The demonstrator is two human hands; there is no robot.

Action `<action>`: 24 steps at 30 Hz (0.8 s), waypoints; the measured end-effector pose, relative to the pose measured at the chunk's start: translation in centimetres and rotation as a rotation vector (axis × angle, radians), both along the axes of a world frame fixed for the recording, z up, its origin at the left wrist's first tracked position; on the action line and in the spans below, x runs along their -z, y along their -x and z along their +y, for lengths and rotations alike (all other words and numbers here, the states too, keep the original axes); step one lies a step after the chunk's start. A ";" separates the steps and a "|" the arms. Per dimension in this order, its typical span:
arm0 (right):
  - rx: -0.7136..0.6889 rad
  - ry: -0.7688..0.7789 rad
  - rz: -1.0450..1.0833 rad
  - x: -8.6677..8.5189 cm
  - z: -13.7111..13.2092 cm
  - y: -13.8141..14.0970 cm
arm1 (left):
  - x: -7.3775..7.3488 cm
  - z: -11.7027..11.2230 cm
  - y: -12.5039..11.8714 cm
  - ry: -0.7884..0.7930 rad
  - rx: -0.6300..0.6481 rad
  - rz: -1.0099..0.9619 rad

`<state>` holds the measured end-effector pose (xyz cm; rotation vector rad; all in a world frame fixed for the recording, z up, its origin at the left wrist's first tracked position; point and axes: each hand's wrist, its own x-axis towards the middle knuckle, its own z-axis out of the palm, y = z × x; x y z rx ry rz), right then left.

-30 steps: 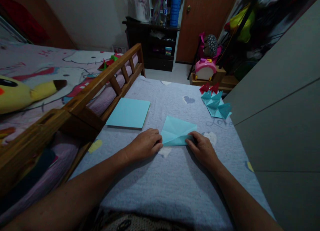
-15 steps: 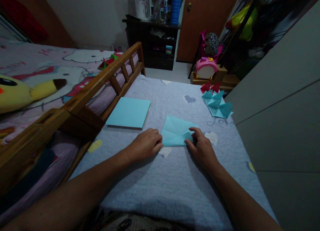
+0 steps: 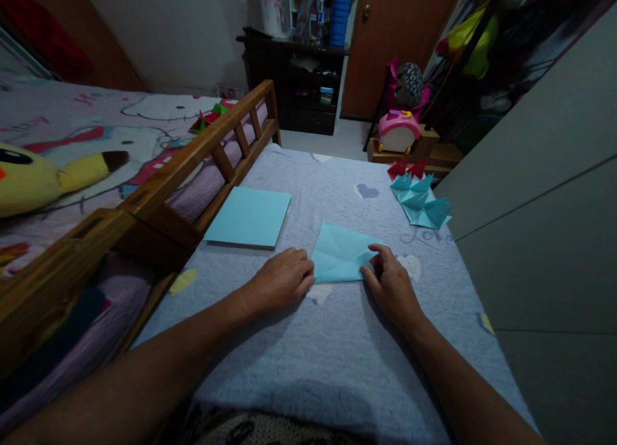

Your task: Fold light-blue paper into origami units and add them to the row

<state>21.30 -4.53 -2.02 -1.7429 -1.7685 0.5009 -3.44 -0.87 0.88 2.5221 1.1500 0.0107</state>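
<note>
A creased sheet of light blue origami paper (image 3: 337, 252) lies on the bedspread between my hands. My left hand (image 3: 284, 274) has its fingers closed at the paper's left edge, near the front corner. At the right edge, my right hand (image 3: 389, 278) curls its thumb and forefinger around the border, and a bit of the paper is raised there. Further left sits a flat stack of blue paper (image 3: 250, 217). Several folded blue paper shapes (image 3: 419, 200) with pointed tips stand at the back right, with red folded paper (image 3: 406, 168) just behind them.
A wooden bed rail (image 3: 193, 149) runs along the left, with a yellow plush toy (image 3: 43, 178) on the bed beyond it. Pale cabinet doors (image 3: 544, 239) border the right side. A dark cabinet (image 3: 294, 85) and a pink toy case (image 3: 399, 131) stand past the far edge.
My right hand has shifted very slightly to the right at the paper's edge. The left hand stays where it was.
</note>
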 end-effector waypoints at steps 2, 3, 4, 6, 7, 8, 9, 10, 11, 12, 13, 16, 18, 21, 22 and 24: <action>0.006 0.006 0.014 -0.1 0.1 0.0 | 0.1 0.0 0.0 -0.010 0.000 -0.001; 0.011 0.009 0.022 -0.1 0.2 0.0 | 0.1 0.0 0.0 -0.015 -0.002 -0.005; 0.018 0.011 0.027 -0.1 0.2 0.1 | 0.1 -0.1 0.0 -0.019 -0.002 -0.010; 0.031 0.013 0.025 -0.1 0.3 0.1 | 0.2 -0.1 0.0 -0.018 -0.002 -0.020; 0.038 0.013 0.018 -0.1 0.3 0.2 | 0.2 -0.1 0.0 -0.016 -0.003 -0.023; 0.044 0.011 0.009 0.0 0.4 0.2 | 0.1 -0.1 0.0 -0.013 -0.004 -0.025; 0.050 0.008 -0.002 0.1 0.4 0.3 | 0.1 -0.1 -0.1 -0.011 -0.007 -0.027; 0.054 0.001 -0.012 0.2 0.4 0.3 | 0.0 -0.1 -0.1 -0.008 -0.009 -0.028; 0.056 -0.007 -0.023 0.2 0.4 0.3 | 0.0 -0.1 -0.1 -0.007 -0.011 -0.027; 0.060 -0.017 -0.035 0.3 0.4 0.4 | -0.1 -0.1 -0.2 -0.007 -0.011 -0.025; 0.061 -0.025 -0.047 0.4 0.4 0.4 | -0.1 -0.1 -0.2 -0.008 -0.010 -0.022; 0.061 -0.039 -0.088 0.5 0.4 0.5 | -0.3 -0.1 -0.3 -0.016 -0.007 0.003; 0.055 -0.042 -0.107 0.5 0.4 0.5 | -0.3 -0.2 -0.3 -0.016 -0.007 0.021; 0.048 -0.051 -0.119 0.6 0.3 0.5 | -0.3 -0.2 -0.2 -0.018 -0.007 0.023; 0.048 -0.056 -0.121 0.6 0.3 0.5 | -0.2 -0.2 -0.2 -0.022 -0.007 0.020; 0.045 -0.064 -0.126 0.6 0.3 0.5 | -0.1 -0.2 -0.2 -0.027 -0.005 0.011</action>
